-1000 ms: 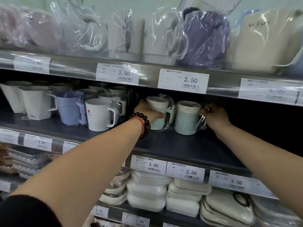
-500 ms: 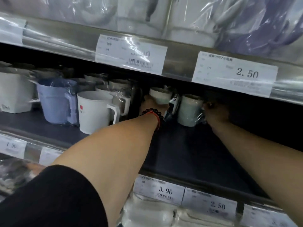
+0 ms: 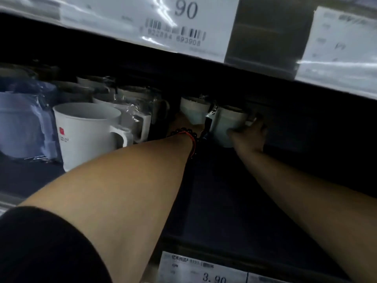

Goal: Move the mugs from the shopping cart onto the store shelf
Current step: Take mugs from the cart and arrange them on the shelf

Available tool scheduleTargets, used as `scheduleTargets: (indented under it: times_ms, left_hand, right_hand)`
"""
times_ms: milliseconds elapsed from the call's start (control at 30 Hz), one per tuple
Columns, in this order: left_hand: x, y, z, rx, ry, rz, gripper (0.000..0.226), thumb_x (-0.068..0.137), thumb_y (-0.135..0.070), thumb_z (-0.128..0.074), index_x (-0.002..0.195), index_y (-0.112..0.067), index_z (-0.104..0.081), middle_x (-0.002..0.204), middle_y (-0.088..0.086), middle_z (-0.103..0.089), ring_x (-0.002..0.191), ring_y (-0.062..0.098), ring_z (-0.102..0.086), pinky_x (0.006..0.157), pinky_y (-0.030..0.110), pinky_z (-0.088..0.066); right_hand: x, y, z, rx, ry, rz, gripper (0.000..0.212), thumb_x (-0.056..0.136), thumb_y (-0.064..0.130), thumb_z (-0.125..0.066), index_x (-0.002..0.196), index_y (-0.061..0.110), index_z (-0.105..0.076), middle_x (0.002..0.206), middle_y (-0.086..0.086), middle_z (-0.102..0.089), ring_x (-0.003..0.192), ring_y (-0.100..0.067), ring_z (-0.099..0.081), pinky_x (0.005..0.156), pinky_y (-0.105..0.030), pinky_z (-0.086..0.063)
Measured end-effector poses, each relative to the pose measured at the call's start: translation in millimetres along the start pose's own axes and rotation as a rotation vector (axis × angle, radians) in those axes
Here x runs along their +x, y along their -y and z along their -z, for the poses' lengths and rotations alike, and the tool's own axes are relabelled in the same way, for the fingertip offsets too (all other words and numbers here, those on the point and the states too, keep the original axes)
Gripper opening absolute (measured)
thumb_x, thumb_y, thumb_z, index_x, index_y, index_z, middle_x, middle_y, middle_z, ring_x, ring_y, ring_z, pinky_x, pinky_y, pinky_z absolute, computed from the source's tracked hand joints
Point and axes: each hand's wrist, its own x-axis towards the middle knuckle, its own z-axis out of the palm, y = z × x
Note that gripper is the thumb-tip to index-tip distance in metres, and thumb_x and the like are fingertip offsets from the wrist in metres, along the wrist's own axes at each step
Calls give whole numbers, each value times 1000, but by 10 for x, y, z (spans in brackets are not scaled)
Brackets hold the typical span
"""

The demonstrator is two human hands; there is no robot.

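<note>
Deep on the dark shelf (image 3: 234, 190) stand two pale green mugs in clear wrap. My left hand (image 3: 183, 122) is mostly hidden behind my beaded wrist and holds the left mug (image 3: 194, 114) from below and behind. My right hand (image 3: 247, 135) grips the right mug (image 3: 227, 127), thumb across its front and fingers round its far side. Both mugs stand upright, close together, near the shelf's back.
A white mug with a red logo (image 3: 87, 131) stands at the front left, a blue wrapped mug (image 3: 22, 123) beside it, and several wrapped mugs behind. The upper shelf's edge with price tags (image 3: 183, 23) hangs low overhead. A 3.90 tag (image 3: 204, 270) marks the front edge.
Both arms have reached further into the shelf, carrying the two mugs toward the back. The view has moved in closer under the upper shelf.
</note>
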Motion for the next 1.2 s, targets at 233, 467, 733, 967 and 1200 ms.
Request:
scheduleTargets:
  times_ms: [233, 467, 733, 967, 1200]
  left_hand:
    - [83, 99, -26, -120, -54, 31, 59, 78, -36, -74, 128, -14, -51, 128, 6, -58, 116, 25, -57, 80, 24, -40]
    - [204, 113, -70, -60, -55, 25, 56, 79, -39, -71, 124, -11, -52, 125, 10, -59, 113, 28, -58, 81, 31, -45]
    - [312, 130, -157, -13, -64, 58, 63, 87, -36, -65, 137, -7, -40, 134, 14, -52, 122, 30, -51, 95, 37, -43]
    - [360, 142, -212, 90, -114, 74, 74, 83, -45, -66, 139, -6, -37, 137, 17, -45, 126, 34, -45, 100, 44, -42]
    - [306, 87, -178, 120, -29, 99, 69, 83, -44, -65, 135, -4, -44, 135, 15, -49, 123, 32, -48, 100, 41, -43]
  right_hand:
    - [28, 81, -183, -129, 60, -91, 107, 71, 40, -79, 151, 15, -12, 149, -17, -21, 133, -40, -30, 112, -38, -25]
    - [72, 51, -301, -77, 119, -50, 76, 78, 39, -72, 135, 9, -31, 140, -19, -36, 128, -39, -38, 105, -42, -37]
    - [77, 47, -305, 1, 106, -4, 72, 80, 33, -74, 132, 6, -32, 140, -20, -41, 125, -38, -47, 99, -36, -40]
    - [101, 34, -331, 10, 111, 5, 71, 79, 32, -75, 129, 6, -33, 138, -20, -45, 124, -38, -49, 100, -39, -43]
    - [52, 48, -220, -60, 206, 24, 78, 79, 35, -72, 137, 7, -29, 140, -20, -44, 124, -39, -49, 100, -41, -44]
